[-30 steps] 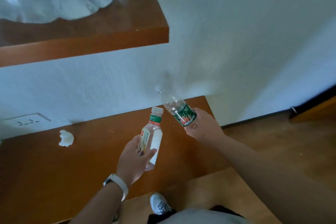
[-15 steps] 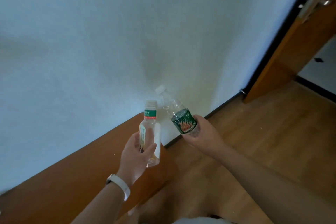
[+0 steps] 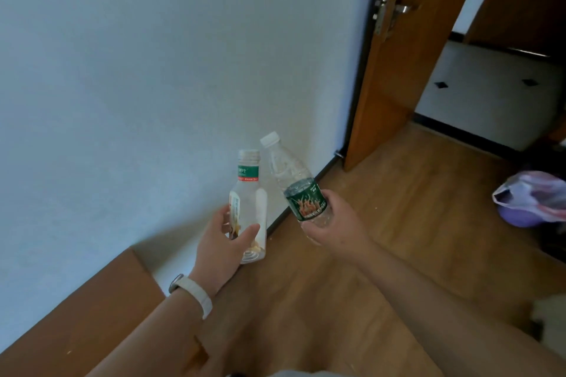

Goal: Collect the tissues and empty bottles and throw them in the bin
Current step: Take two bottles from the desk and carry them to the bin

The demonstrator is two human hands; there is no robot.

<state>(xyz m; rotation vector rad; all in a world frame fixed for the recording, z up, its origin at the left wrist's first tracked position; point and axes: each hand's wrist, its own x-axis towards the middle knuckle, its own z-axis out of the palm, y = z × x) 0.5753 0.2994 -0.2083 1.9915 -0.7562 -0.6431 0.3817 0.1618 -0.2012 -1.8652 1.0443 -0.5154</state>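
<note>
My left hand [image 3: 221, 249] grips an empty clear bottle with a white and green label [image 3: 248, 196], held upright in front of the white wall. My right hand [image 3: 333, 225] holds a second empty clear bottle with a dark green label [image 3: 295, 185], tilted with its white cap toward the upper left. The two bottles nearly touch near their necks. At the right edge a purple bin lined with a pale plastic bag [image 3: 531, 199] stands on the wood floor. No tissue is in view.
A brown wooden shelf [image 3: 85, 327] runs along the wall at lower left. An open wooden door [image 3: 398, 64] stands at upper right, leading to another room. Wood flooring [image 3: 413, 208] stretches between me and the bin.
The view has swung right, away from the shelves and the crumpled tissue. The door and the bin have come into sight. Both hands still hold their bottles.
</note>
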